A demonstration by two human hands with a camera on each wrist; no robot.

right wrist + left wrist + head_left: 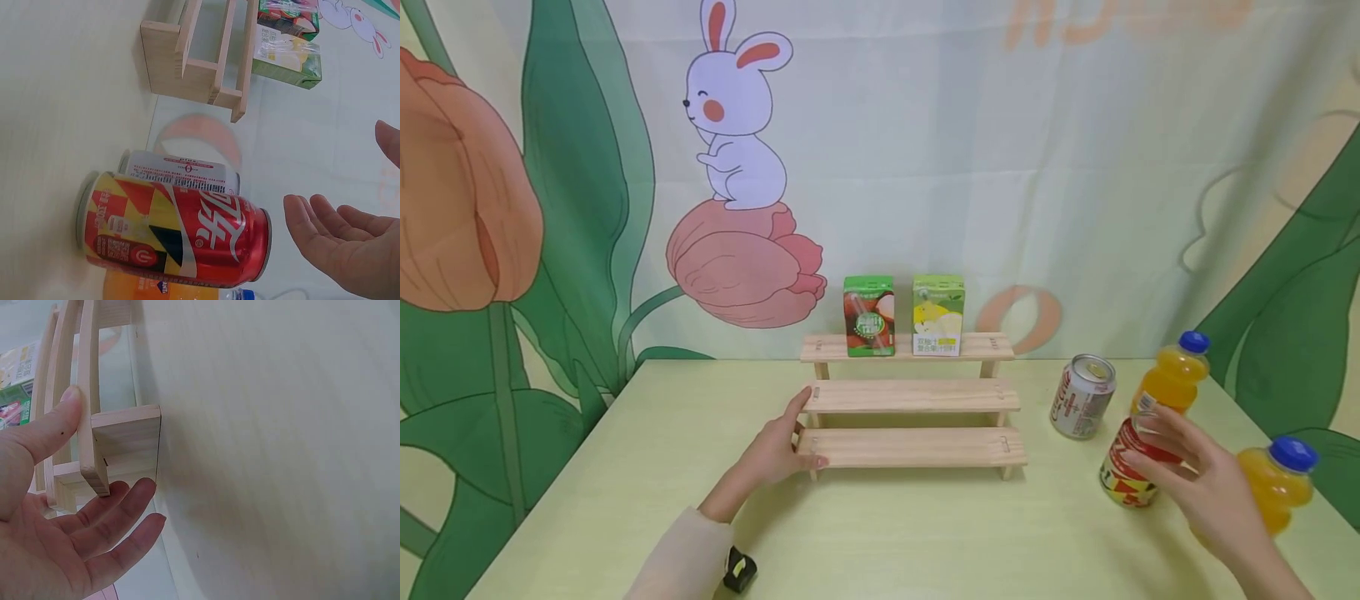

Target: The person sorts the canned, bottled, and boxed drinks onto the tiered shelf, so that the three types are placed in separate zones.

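A three-tier wooden rack (pixel 917 448) stands against the back of the table. My left hand (pixel 772 452) holds it at its left end, the thumb (pixel 65 415) on the lowest tier and the other fingers around the side. My right hand (pixel 1213 492) reaches toward a red and yellow cola can (pixel 1126 486) standing upright on the right. In the right wrist view its fingers are spread, apart from the can's top (pixel 265 244). A silver cola can (pixel 1081 398) and an orange drink bottle (pixel 1171 375) stand just behind.
On the top tier stand a green and brown juice carton (pixel 869 321) and a green and white one (pixel 937 321). Another orange drink bottle (pixel 1292 479) with a blue cap is at the far right, partly behind the right hand. A printed curtain (pixel 925 150) hangs behind the table.
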